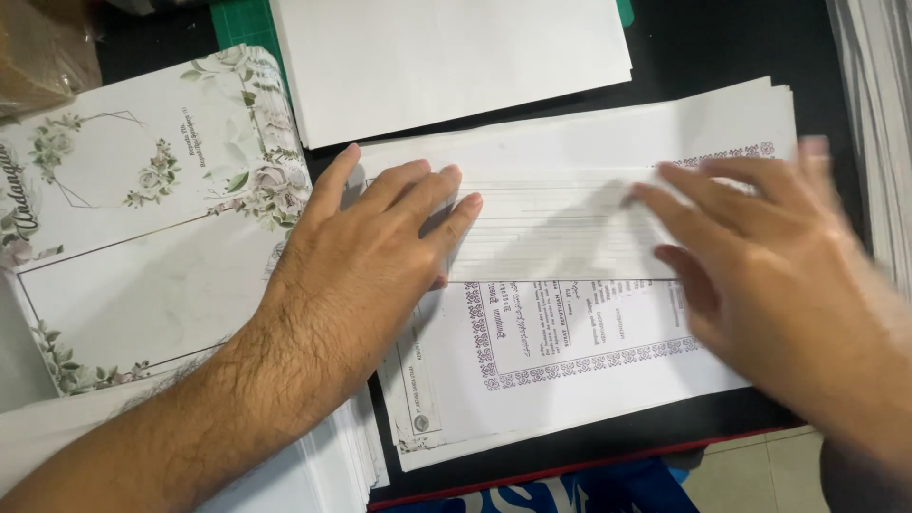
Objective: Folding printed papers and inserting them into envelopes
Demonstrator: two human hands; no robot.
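We press our left hand (366, 252) flat on a folded white paper (551, 223). Our blurry right hand (760, 256) lies on it too, beside flowery cards (142, 218).

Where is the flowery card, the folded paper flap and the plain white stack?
flowery card (142, 285), head view, blank middle panel.
folded paper flap (551, 228), head view, flap's middle.
plain white stack (446, 57), head view, top sheet.

A single head-worn camera looks steeply down, close over the black table (722, 47).
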